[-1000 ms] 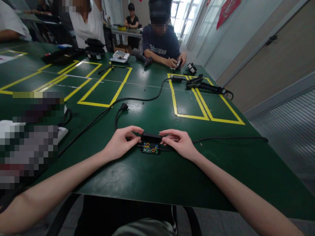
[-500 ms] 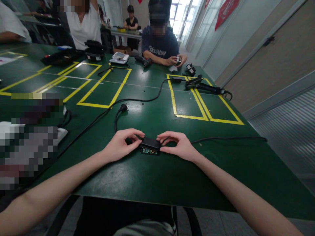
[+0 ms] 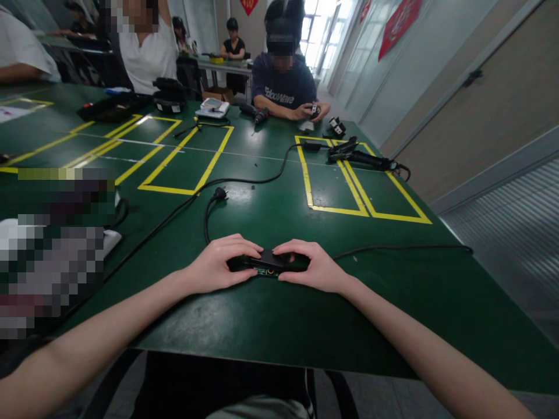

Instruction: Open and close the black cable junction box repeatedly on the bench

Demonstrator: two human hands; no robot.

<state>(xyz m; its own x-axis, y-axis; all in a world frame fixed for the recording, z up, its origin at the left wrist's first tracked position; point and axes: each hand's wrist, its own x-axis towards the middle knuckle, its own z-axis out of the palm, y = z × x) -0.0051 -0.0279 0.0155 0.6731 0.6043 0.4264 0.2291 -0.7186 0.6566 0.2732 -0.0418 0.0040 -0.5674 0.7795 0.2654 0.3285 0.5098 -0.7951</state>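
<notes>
In front of me on the green table lies a small black power adapter, its case split apart. The black cover [image 3: 269,259] sits tilted over the lower half, and a strip of green circuit board [image 3: 264,272] shows at the near side. My left hand [image 3: 220,265] pinches the left end, fingers on the cover and thumb low by the board. At the right end my right hand [image 3: 312,266] grips in the same way. A black cord with a plug [image 3: 219,193] leads off behind my left hand, and another cord [image 3: 406,247] runs out to the right.
A long black cable [image 3: 244,179] crosses the table [image 3: 332,326] to an electric screwdriver [image 3: 367,157] at the far right. Yellow tape [image 3: 338,210] marks rectangles. Across the table a person [image 3: 283,87] handles a small part beside a drill [image 3: 257,113].
Both hands have moved inward over the adapter, fingers now on top of the cover and thumbs at its near edge. Less of the circuit board shows.
</notes>
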